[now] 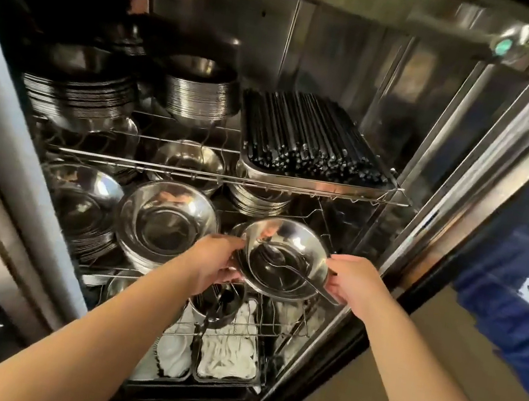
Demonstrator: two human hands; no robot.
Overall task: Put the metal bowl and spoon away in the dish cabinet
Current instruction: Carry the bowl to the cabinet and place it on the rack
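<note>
Although the whole cabinet interior is in frame, no brand, label or legible writing is found on any surface in the head view.

Head view: the metal bowl [283, 258] is held in front of the open dish cabinet [409, 174], level with the middle wire shelf [96, 269] and toward its right side. It is gripped on opposite rims by both hands. The left hand [213, 261] is closed on the left rim, thumb over the edge and fingers curled beneath. The right hand [352, 282] is closed on the right rim, fingers wrapped under the bowl's edge. The spoon [297, 271] lies inside the bowl, its scoop near the centre and its handle running out over the lower right rim, just beside the right fingers; contact between handle and fingers cannot be confirmed.

A stack of bowls [166, 223] is noted just left of the held bowl, on the middle shelf. On the upper shelf a tray of black chopsticks [310, 141] is seen, with stacked plates [79, 94] to its left. White cloths [228, 357] lie in the bottom rack.
</note>
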